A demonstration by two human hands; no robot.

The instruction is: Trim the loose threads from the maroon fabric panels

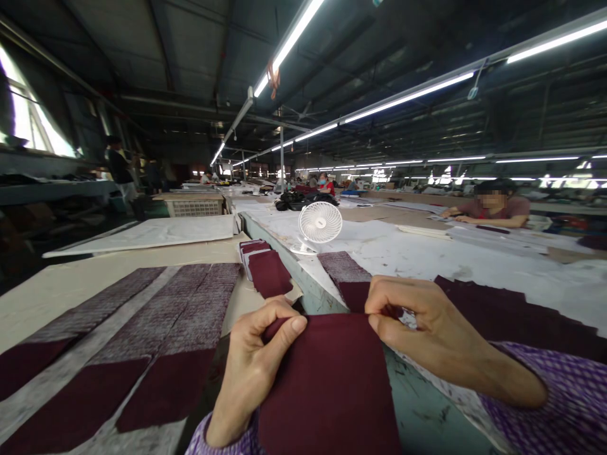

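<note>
A dark maroon fabric piece hangs between my two hands in the lower middle of the head view. My left hand pinches its upper left corner between thumb and fingers. At the upper right corner, the fingertips of my right hand are closed on the same piece. Just behind the held piece, a striped maroon-and-grey panel lies on the table. A small stack of maroon pieces sits beyond my left hand.
Rows of striped maroon panels cover the left table. Overlapping maroon pieces lie at the right. A white fan stands on the white-covered table. A person leans over the far right side.
</note>
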